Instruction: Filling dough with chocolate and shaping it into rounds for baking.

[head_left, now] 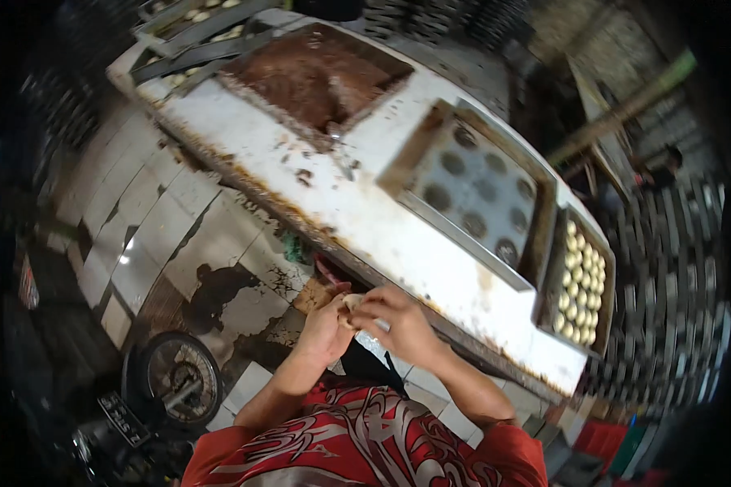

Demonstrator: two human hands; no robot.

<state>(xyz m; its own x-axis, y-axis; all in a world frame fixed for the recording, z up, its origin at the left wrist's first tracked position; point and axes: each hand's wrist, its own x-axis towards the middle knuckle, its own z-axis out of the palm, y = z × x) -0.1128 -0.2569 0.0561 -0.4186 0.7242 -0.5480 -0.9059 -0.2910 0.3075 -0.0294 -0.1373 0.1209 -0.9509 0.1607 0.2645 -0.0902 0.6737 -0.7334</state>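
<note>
Head view: holds pale, rounded, dough-like lump between left hand and right hand; likely soft, best palm-cradled.

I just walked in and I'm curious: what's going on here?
Beside the white table, the person's left hand and right hand together hold a small pale piece, apparently dough. On the table, pale dough balls sit in rows in a tray at the right; a brown mixture lies farther left.

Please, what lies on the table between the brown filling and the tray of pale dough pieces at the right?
The head view shows a large tray with dark round spots between them, and some white tabletop.
</note>
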